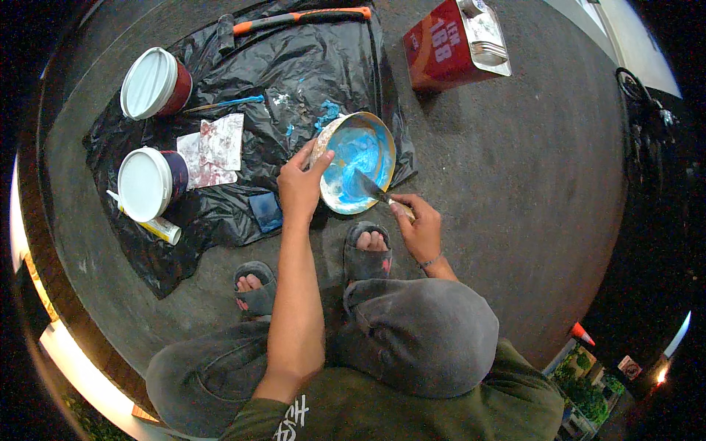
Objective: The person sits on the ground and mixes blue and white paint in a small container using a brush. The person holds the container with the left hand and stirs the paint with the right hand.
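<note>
My left hand grips the rim of a round bowl, thumb over the edge, and the bowl is tilted toward me. Blue and white paint-like stuff coats its inside in swirls. In my right hand is the handle of a putty knife, fingers closed round it. The blade reaches into the bowl and touches the blue stuff. Just beyond the bowl, blue smears lie on a black plastic sheet. A small dark blue square rests on the sheet beside my left wrist.
A hammer lies at the sheet's far edge. Two white-lidded tubs, stained sandpaper-like sheets, a blue-tipped stick and a yellow-white tube are to the left. A red metal can stands far right on the dark ground.
</note>
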Action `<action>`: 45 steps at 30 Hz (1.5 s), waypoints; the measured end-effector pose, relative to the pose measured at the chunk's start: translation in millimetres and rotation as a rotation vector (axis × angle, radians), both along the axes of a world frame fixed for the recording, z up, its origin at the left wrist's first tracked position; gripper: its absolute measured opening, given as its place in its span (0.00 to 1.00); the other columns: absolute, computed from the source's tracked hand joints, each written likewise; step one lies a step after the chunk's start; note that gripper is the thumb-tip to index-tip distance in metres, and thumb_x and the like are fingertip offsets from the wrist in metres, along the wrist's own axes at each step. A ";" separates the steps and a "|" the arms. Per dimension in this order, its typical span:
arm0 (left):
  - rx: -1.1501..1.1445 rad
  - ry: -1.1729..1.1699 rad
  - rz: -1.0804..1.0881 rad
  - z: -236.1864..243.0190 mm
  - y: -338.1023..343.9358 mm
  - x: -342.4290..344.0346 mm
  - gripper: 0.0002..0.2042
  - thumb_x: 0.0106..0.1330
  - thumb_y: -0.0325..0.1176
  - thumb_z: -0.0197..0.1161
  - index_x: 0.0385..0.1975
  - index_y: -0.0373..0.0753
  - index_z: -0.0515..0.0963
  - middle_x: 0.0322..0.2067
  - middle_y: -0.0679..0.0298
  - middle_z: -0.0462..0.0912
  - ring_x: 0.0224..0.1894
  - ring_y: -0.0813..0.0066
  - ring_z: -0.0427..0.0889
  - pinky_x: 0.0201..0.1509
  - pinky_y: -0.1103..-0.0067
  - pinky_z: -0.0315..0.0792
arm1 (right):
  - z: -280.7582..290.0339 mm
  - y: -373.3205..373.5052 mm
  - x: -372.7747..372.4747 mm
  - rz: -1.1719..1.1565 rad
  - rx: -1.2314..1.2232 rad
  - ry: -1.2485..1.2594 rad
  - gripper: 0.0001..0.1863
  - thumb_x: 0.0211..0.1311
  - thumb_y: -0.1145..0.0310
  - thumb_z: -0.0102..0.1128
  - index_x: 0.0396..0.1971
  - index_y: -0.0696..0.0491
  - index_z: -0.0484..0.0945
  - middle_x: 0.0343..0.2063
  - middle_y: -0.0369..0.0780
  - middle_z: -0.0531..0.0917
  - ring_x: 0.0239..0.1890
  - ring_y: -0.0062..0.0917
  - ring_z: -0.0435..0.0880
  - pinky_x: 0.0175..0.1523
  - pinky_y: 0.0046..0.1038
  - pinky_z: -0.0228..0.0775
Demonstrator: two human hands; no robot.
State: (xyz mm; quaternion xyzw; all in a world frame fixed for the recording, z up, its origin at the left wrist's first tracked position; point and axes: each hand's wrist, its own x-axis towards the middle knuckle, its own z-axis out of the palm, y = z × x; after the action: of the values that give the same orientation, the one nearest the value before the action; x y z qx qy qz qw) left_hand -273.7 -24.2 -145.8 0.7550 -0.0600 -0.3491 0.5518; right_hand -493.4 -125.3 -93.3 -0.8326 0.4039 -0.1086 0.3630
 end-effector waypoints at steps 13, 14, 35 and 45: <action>-0.032 0.014 -0.007 -10.4 2.6 -0.9 0.24 0.62 0.45 0.73 0.57 0.42 0.82 0.45 0.52 0.89 0.48 0.66 0.88 0.54 0.72 0.77 | -11.7 -102.2 28.2 0.314 -0.399 0.189 0.11 0.67 0.66 0.63 0.47 0.49 0.82 0.42 0.42 0.86 0.40 0.39 0.87 0.40 0.35 0.80; -0.065 0.033 0.012 -13.3 1.5 -1.9 0.24 0.62 0.45 0.73 0.57 0.42 0.82 0.45 0.52 0.89 0.48 0.66 0.88 0.54 0.72 0.77 | -18.3 -102.4 21.3 0.314 -0.393 0.212 0.11 0.67 0.66 0.63 0.47 0.48 0.82 0.42 0.43 0.86 0.40 0.39 0.87 0.40 0.36 0.80; -0.049 0.059 0.018 -3.4 -0.9 -4.5 0.24 0.62 0.41 0.73 0.56 0.37 0.82 0.45 0.54 0.89 0.45 0.72 0.88 0.53 0.74 0.77 | 8.5 -11.1 0.1 0.124 -0.076 0.064 0.13 0.61 0.71 0.69 0.46 0.50 0.83 0.39 0.42 0.86 0.38 0.38 0.87 0.41 0.35 0.79; 0.007 0.010 0.009 -4.4 1.9 -3.7 0.25 0.61 0.42 0.74 0.56 0.36 0.82 0.45 0.52 0.89 0.45 0.70 0.88 0.52 0.74 0.78 | -7.9 -61.3 15.8 0.301 -0.323 0.298 0.12 0.64 0.66 0.65 0.47 0.46 0.82 0.36 0.40 0.82 0.35 0.40 0.85 0.37 0.42 0.78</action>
State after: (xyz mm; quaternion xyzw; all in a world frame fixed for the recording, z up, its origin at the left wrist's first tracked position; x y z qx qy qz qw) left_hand -277.5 -22.3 -150.1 0.7555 -0.0525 -0.3506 0.5509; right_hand -477.6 -186.6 -101.3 -0.9373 0.3019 0.0077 0.1741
